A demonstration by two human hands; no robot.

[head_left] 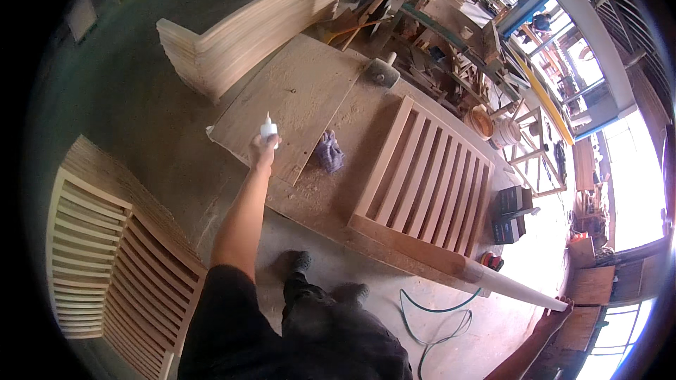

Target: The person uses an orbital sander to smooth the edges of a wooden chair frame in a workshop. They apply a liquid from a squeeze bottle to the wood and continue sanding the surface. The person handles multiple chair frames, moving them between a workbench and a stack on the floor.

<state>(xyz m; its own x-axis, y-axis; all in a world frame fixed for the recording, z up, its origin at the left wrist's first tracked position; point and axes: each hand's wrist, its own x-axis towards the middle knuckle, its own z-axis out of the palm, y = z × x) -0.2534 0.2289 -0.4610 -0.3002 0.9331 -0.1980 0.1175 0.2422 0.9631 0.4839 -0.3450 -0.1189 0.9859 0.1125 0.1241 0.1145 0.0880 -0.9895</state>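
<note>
Sawdust covers much of the workbench in the centre of the frame. Left of centre, the left hand has its fingers closed around a white bottle, its nozzle upward; if it is tipped or squeezed too strongly, some content could, I think, drip onto the bench. At lower right, the right hand is at the far end of a wooden post of the slatted panel; how firmly its fingers close, I cannot tell. Because this post reaches past the bench edge, a hard push there could perhaps swing the panel against the dark boxes. Between the purplish cloth and the panel remains some room for moving. Below the near edge, a green hose might catch a foot.
</note>
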